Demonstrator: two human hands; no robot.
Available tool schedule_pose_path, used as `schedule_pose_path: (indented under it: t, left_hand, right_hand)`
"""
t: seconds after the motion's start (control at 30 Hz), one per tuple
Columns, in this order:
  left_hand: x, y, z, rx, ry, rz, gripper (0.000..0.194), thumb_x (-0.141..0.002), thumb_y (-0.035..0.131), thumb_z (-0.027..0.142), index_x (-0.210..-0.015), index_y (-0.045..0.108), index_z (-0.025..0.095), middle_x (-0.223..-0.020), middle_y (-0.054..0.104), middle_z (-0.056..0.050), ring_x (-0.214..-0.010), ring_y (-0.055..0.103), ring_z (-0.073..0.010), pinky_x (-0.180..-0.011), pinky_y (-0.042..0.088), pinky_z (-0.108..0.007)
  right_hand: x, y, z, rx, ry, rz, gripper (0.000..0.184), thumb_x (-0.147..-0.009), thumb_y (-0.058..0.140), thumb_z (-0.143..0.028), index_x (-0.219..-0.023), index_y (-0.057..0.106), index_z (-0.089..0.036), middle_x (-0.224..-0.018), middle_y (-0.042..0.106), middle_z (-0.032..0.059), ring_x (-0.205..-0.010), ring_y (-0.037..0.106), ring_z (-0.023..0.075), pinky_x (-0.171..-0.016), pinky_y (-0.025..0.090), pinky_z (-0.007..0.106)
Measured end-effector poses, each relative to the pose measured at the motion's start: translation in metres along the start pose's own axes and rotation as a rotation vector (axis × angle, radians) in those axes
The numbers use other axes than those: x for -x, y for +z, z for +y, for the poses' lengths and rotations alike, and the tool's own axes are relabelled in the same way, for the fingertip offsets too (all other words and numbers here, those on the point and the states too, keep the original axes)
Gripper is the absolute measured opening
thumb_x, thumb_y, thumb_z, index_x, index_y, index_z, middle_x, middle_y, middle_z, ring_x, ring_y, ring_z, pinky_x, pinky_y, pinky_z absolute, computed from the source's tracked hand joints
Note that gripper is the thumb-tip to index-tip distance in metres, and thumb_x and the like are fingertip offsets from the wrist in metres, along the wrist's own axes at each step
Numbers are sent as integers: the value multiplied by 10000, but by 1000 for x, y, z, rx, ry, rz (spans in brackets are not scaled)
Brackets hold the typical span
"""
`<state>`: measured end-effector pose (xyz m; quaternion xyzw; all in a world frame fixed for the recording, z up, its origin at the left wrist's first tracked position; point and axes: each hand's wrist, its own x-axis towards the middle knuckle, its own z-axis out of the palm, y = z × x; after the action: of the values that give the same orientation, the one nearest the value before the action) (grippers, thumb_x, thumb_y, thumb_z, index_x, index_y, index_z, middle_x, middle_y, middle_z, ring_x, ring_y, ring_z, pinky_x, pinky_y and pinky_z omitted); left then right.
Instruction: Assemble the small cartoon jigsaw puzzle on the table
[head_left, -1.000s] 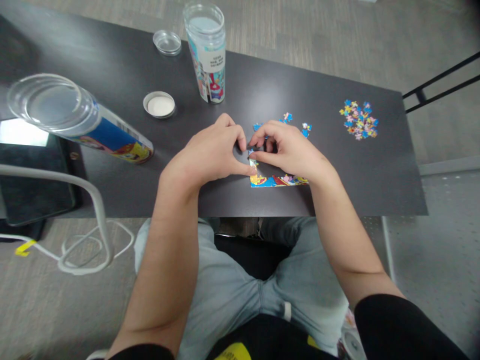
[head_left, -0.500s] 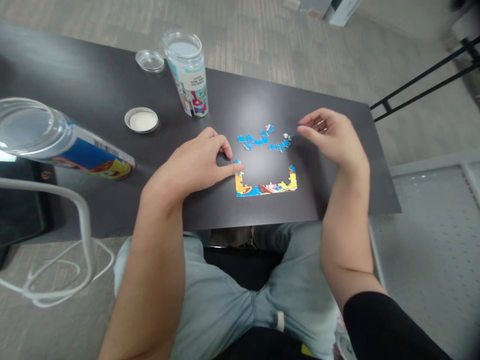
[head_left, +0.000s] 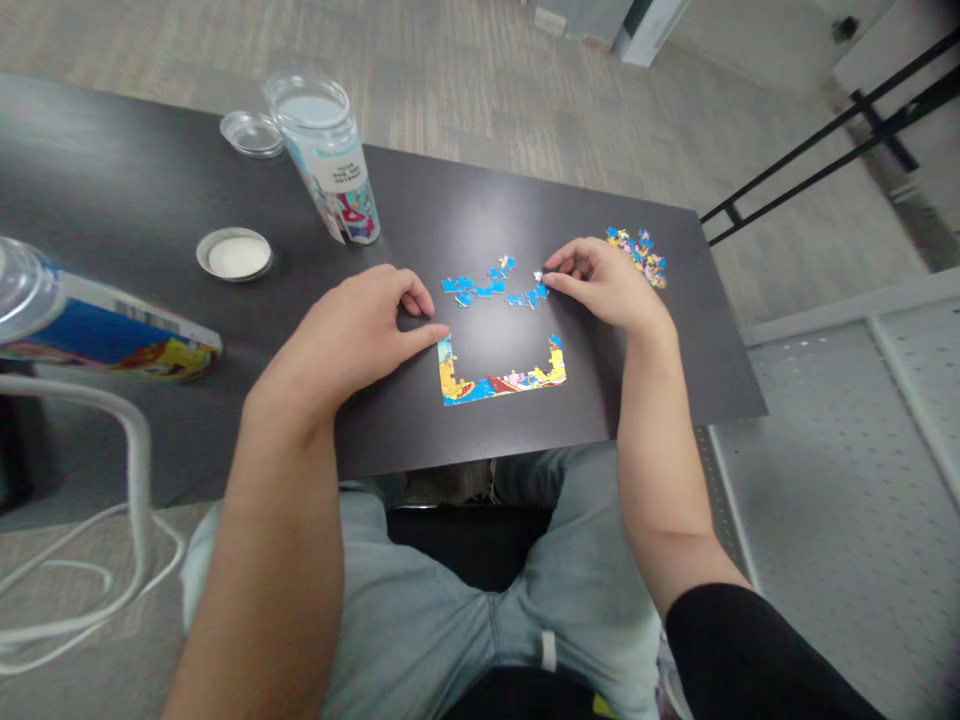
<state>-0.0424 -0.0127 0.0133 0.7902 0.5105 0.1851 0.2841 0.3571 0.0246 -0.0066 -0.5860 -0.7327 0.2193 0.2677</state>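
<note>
On the dark table lies a partly joined jigsaw border [head_left: 501, 388], U-shaped, with blue, yellow and red print. My left hand [head_left: 360, 325] rests at its upper left corner, thumb stretched out to the edge and apart from the curled fingers, holding nothing. Above the border, mostly blue puzzle pieces [head_left: 480, 287] lie in a loose row. At the row's right end, my right hand [head_left: 604, 285] has thumb and forefinger brought together at a small light puzzle piece [head_left: 538, 276]. The fingertips partly cover it.
A heap of loose pieces [head_left: 646, 262] lies beyond my right hand. To the left stand an open clear-topped canister [head_left: 337, 180] and a larger canister [head_left: 112, 325]. Two round lids [head_left: 235, 254] lie near them. A thick white cable [head_left: 139, 470] crosses the lower left.
My right hand has moved in to the right end of the blue row, uncovering the heap behind it. The view has shifted to the right. My left hand stays by the border's corner.
</note>
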Motion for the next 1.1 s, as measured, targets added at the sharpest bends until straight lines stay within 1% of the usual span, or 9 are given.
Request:
schedule_pose_path:
  t: [0.2,0.33,0.43,0.53,0.63,0.77,0.83,0.97,1.1]
  left_hand:
    - [-1,-5,8,-16,-42,-22,260,-1035,874,494,-1118,859,247,-1099,847,-82,-929,744,-295,-942,579,-443]
    - [-1,-4,11,-21,-56,-25,235,-1054,862,468,-1117,873,242,-1083,854,-84,-918,750,-298,-922,580,-444]
    - [-1,-4,12,-19,-60,-21,209,-1055,869,446,-1108,871,245,-1093,864,-82,-925,761,-298,-926,581,-440]
    - [-2,-4,12,-23,-67,-21,168,-1049,887,407,-1097,868,247,-1096,866,-77,-929,770,-301,-930,576,-437]
    - [-3,-5,12,-22,-69,-25,134,-1055,899,371,-1099,869,248,-1107,867,-74,-943,775,-299,-923,559,-429]
    - [-2,-2,10,-32,-66,-13,131,-1069,921,344,-1137,871,243,-1123,858,-74,-933,749,-289,-891,534,-424]
    - [-2,0,10,-36,-62,17,183,-1089,917,334,-1231,872,227,-1149,848,-83,-926,737,-288,-877,527,-431]
    - [-3,7,12,-38,-35,61,426,-1147,839,286,-1567,825,215,-1237,825,-96,-953,750,-297,-905,560,-451]
    - [-5,12,14,-131,10,69,550,-1198,752,294,-1745,815,309,-1390,777,-116,-1104,789,-331,-995,617,-469]
  right_hand:
    - [0,-1,1,12,-3,27,50,-1044,920,-274,-1081,893,-254,-1027,785,58,-806,622,225,-829,540,433]
    - [3,-3,-5,-42,-35,-24,186,-1008,997,-377,-1131,910,-268,-1098,809,52,-796,593,208,-814,536,419]
    - [5,0,-14,-52,-132,-82,279,-951,1065,-407,-1174,951,-284,-1146,812,54,-849,599,223,-831,542,416]
    - [5,6,-22,-41,-227,-117,297,-944,1088,-393,-1200,975,-292,-1149,802,50,-889,602,234,-868,557,423]
    - [4,11,-26,-25,-266,-151,224,-1005,1033,-348,-1214,976,-291,-1167,791,50,-876,589,226,-886,570,428]
    - [3,13,-28,17,-279,-133,162,-1071,898,-220,-1208,956,-283,-1126,771,51,-846,576,224,-891,595,430]
    - [3,14,-31,24,-282,-118,182,-1092,848,-184,-1219,942,-275,-1125,766,58,-855,594,229,-913,612,438]
    - [3,18,-41,53,-267,-118,171,-1136,836,-207,-1273,906,-278,-1152,756,68,-921,641,256,-990,636,468]
    - [3,24,-46,48,-307,-131,185,-1128,851,-196,-1287,892,-281,-1141,745,57,-947,666,261,-1074,651,493]
